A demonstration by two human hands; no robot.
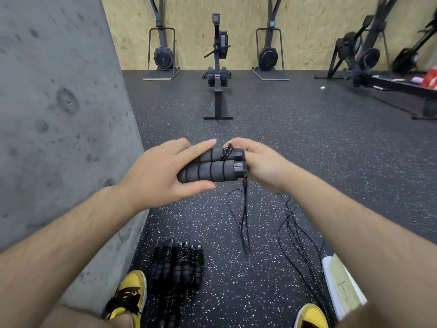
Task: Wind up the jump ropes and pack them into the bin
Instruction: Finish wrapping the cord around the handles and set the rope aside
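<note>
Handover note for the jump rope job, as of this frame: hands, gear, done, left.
Left hand grips the two foam handles side by side. Right hand pinches the cord at the handles' capped ends.
The cord hangs in a loose loop to the floor; winding has barely begun.
Done: a pile of wound ropes lies on the floor by the left shoe.
Left: wind this rope, then the loose cords on the floor at right. A white bin shows at lower right; nothing visibly packed yet.
</note>
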